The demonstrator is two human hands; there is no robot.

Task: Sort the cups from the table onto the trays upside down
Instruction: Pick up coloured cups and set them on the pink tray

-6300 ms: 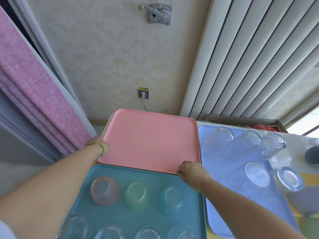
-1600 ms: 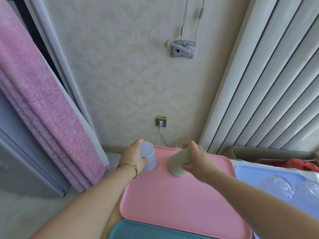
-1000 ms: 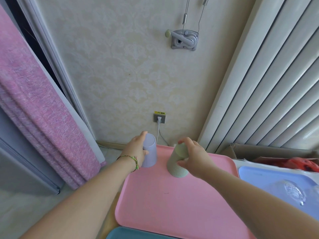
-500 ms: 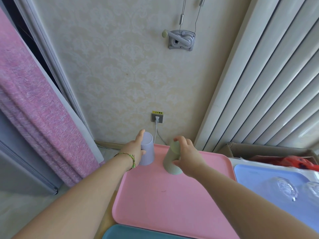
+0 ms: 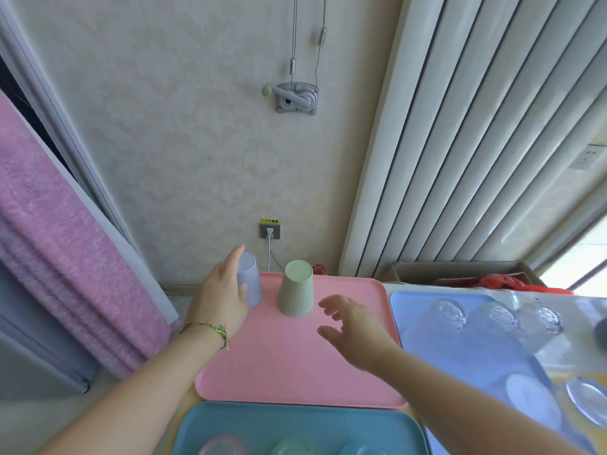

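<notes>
A pale green ribbed cup (image 5: 295, 292) stands upside down at the far left of the pink tray (image 5: 295, 362). Beside it, at the tray's far left corner, a lilac cup (image 5: 251, 280) stands upside down with my left hand (image 5: 223, 297) against its left side, fingers straight along it. My right hand (image 5: 353, 326) hovers over the tray to the right of the green cup, fingers spread, holding nothing and apart from the cup.
A blue tray (image 5: 466, 349) on the right carries several clear glasses upside down. A teal tray (image 5: 295, 428) in front holds tinted glasses at the bottom edge. A wall with a socket (image 5: 270, 231) is behind; a pink curtain (image 5: 65, 257) hangs left.
My right hand has let go of the green cup and drawn back to the right. The green cup now stands alone on the pink tray. My left hand stays at the lilac cup.
</notes>
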